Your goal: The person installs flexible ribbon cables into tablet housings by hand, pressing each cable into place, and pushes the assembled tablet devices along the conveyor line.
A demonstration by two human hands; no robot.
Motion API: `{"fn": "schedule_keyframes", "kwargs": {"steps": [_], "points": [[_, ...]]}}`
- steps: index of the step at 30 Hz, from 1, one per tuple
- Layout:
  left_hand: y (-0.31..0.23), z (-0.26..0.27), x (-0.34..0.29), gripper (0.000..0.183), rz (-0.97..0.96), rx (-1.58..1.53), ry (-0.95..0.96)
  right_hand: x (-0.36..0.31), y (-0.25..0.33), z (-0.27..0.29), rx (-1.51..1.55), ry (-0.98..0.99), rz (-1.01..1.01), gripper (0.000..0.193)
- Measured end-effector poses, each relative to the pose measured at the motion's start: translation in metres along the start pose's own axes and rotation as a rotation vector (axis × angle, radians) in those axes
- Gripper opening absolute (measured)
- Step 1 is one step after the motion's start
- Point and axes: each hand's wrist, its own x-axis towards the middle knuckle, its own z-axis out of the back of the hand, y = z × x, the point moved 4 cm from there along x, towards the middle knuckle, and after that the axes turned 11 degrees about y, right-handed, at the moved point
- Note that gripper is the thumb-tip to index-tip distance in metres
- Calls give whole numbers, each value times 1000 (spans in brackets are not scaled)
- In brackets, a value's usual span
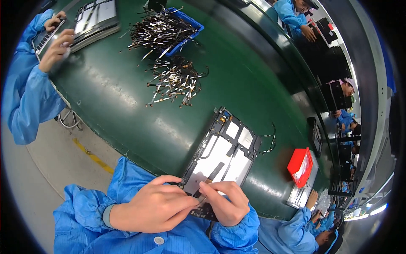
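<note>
An opened laptop base (228, 154) lies tilted on the green bench in front of me, with silver battery packs, black tape strips and a dark frame showing. My left hand (154, 206) reaches over its near left corner, one finger extended along the edge and the other fingertips closed together. Beside it, my right hand (228, 203) pinches with thumb and forefinger over the near edge of the base. The fingertips of both hands meet at one small spot there. Whatever lies between them is too small and too covered to name.
Thin black-and-white cables fill a blue bin (185, 21), with a loose cable pile (177, 82) nearer me. A few cables (270, 139) lie right of the base. A red bin (300, 167) stands farther right. Co-workers sit left and right; one's hand (57, 48) is by stacked laptop parts (95, 21).
</note>
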Motion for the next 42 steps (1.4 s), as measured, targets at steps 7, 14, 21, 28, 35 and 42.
{"fn": "schedule_keyframes", "kwargs": {"steps": [7,14,21,28,35,42], "points": [[13,26,7,17,-27,236,-67,20,-46,-27,957,-276,-707,40],[39,25,19,23,-85,608,-152,25,-50,-31,897,-292,-697,37],[41,25,31,22,-238,757,-119,27,-51,-31,836,-257,-725,38],[45,24,35,21,-338,864,-25,27,-50,-31,857,-253,-727,40],[47,23,47,17,-434,888,12,26,-52,-32,864,-231,-741,42],[42,24,46,18,-422,902,86,28,-51,-31,872,-231,-724,42]]}}
